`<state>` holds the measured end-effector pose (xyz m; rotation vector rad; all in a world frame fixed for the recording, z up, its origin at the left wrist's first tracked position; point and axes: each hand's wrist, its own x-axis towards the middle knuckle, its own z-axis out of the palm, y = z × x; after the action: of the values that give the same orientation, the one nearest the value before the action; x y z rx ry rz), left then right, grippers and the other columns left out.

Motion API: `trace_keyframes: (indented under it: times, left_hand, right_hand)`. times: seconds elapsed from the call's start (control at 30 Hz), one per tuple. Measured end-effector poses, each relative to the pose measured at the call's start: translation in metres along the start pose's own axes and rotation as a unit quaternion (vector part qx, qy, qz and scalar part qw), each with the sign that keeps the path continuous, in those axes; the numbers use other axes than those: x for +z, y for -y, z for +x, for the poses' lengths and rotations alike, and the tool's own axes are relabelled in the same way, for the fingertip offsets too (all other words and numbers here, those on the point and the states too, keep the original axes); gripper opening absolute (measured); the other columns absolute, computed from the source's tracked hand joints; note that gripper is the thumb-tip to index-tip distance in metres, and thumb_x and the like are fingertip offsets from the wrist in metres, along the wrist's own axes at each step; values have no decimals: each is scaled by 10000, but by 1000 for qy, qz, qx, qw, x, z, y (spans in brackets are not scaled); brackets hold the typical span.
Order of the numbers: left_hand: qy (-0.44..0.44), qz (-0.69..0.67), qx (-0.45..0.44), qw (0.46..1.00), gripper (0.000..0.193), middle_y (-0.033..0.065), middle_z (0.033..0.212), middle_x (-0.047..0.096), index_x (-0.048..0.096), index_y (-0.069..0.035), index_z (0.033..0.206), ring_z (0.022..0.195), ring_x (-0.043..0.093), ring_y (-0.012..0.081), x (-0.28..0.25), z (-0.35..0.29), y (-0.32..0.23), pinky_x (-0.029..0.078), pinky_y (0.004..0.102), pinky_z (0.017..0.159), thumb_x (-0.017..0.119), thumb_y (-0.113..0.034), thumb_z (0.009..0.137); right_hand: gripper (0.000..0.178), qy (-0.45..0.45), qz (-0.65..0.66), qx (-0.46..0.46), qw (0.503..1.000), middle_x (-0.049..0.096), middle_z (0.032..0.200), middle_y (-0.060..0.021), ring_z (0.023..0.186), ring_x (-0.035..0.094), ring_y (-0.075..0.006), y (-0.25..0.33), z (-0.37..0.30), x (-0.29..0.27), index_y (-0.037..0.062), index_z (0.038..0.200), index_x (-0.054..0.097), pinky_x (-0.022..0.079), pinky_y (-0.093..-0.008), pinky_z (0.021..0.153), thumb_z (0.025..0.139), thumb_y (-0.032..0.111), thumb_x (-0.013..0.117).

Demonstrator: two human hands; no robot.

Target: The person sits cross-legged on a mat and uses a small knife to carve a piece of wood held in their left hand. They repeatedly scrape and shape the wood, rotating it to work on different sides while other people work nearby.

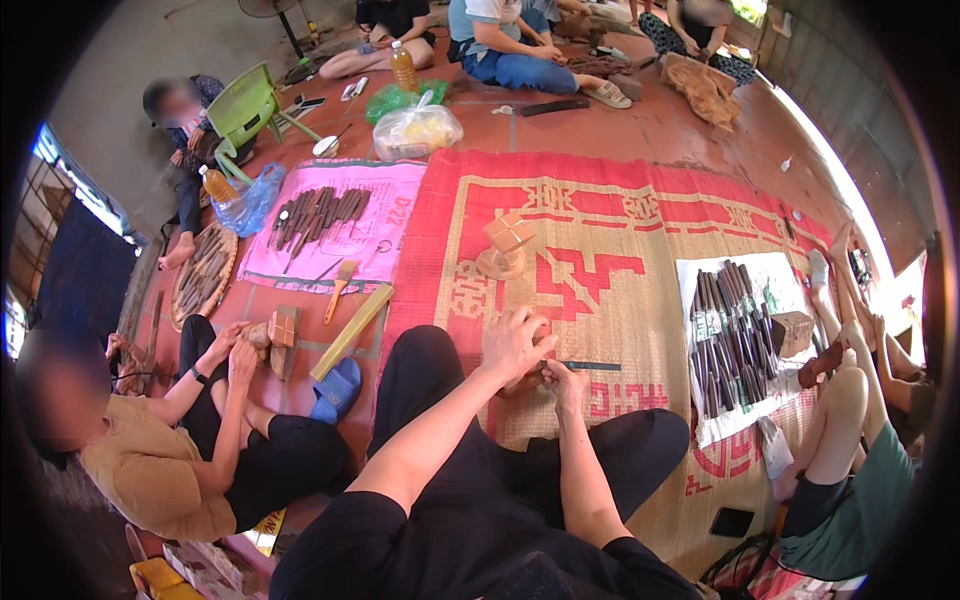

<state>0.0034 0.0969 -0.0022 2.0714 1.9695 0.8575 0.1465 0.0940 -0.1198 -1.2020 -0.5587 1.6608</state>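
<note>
- Left hand [520, 343], above the woven mat [600, 235]: steady the brown piece [524, 382]; grip closure cannot be told.
- Right hand [568, 384], above mat, beside dark strip [597, 366]: grip likewise unclear.

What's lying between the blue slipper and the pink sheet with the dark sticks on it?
In the head view, a long pale strip lies nearest the blue slipper, then a paintbrush, whose bristle end overlaps the pink sheet.
</note>
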Motion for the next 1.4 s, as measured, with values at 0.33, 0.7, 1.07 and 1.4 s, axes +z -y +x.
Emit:
trace_keyframes:
  times: [0.33, 0.7, 1.07, 1.4]
  left_hand:
    - [-8, 4, 22, 1000, 299, 63, 955, 569, 657, -129, 934, 885, 587, 260, -2, 4, -2, 446, 416, 755, 638, -382, 774]
    - [0, 31, 34, 999, 297, 45, 957, 574, 660, -139, 951, 857, 603, 257, 4, 2, 3, 474, 396, 751, 632, -392, 798]
    - [10, 32, 25, 999, 292, 48, 956, 580, 659, -143, 951, 903, 597, 251, 4, 5, 2, 466, 390, 781, 642, -387, 792]
    - [-1, 30, 33, 999, 295, 56, 957, 589, 663, -149, 947, 880, 605, 254, 5, 3, 3, 475, 378, 748, 642, -397, 788]
  right_hand:
    - [117, -2, -36, -16, 999, 607, 654, -55, 557, 559, -121, -7, 8, -2, 23, 719, 626, 431, -247, 488, 739, 117, 693]
    - [104, -27, 26, 15, 999, 649, 699, -88, 565, 603, -146, -15, 4, -7, -15, 803, 651, 482, -236, 529, 769, 82, 667]
    - [127, -64, 97, -1, 993, 658, 731, -122, 617, 647, -185, -20, 9, -10, -45, 780, 642, 506, -250, 553, 750, 77, 661]
    - [102, -77, 26, -54, 995, 643, 684, -95, 527, 585, -130, -13, 11, -12, -35, 772, 627, 448, -212, 497, 748, 61, 653]
